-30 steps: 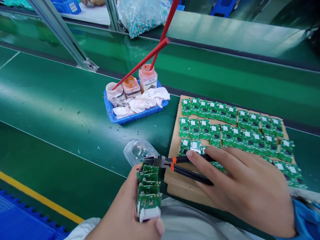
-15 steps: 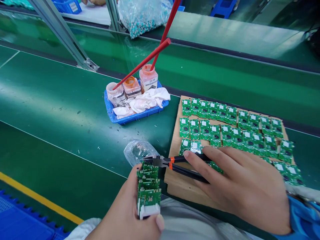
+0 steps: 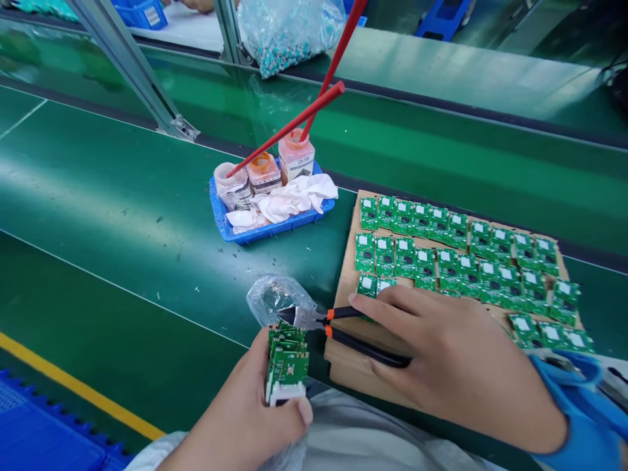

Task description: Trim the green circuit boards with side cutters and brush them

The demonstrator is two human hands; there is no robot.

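My left hand (image 3: 255, 402) is closed round a stack of small green circuit boards (image 3: 289, 366), thumb on the white connector of the front one. In my right hand (image 3: 441, 356) is a pair of side cutters (image 3: 366, 347) with black and orange handles, my fingers wrapped about the grips. The cutters' jaws are at the top edge of the stack; whether they touch a board I cannot tell. Just behind the jaws lies a clear plastic bag (image 3: 279, 291) with small bits in it. Beneath and beyond my right hand, rows of circuit boards (image 3: 446, 268) lie on a cardboard sheet (image 3: 343, 281).
A blue tray (image 3: 289, 226) holds several bottles (image 3: 297, 160), red-handled sticks (image 3: 294, 124) and crumpled white cloth (image 3: 294, 196). A metal post (image 3: 132, 65) rises at the back left. Beyond the partition sits a bag of teal parts (image 3: 289, 39). A blue crate (image 3: 44, 425) stands lower left.
The cutters' handles have spread wider and the jaws have turned slightly. The stack in my left hand looks more compact and tilted. The whole view has shifted a little.
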